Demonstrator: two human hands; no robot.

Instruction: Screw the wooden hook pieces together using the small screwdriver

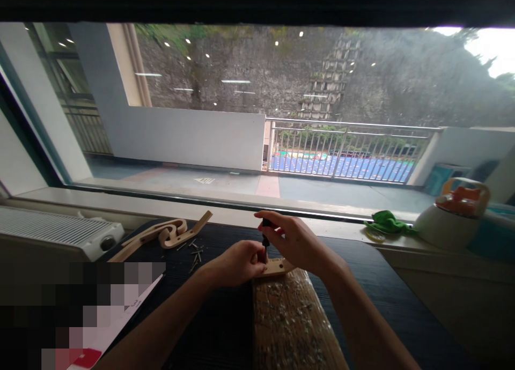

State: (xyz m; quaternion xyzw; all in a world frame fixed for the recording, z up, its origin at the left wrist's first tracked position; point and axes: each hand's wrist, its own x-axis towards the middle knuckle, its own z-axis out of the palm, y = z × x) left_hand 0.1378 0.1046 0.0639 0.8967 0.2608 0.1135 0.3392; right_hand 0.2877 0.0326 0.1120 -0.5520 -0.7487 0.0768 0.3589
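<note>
My right hand is closed round the black handle of a screwdriver, which stands nearly upright. Its tip points down at the left end of a small pale wooden piece with dark round holes. My left hand is closed at that same end, fingers curled against the piece and close by the screwdriver's tip; whether a screw sits between them is hidden. The piece lies on the far end of a thick, rough wooden plank. Several loose screws are scattered left of my hands, beside curved wooden parts.
All this is on a dark table against a window sill. A green cloth and a white jug stand on the right of the sill. At left are a white radiator and a partly blurred-out sheet.
</note>
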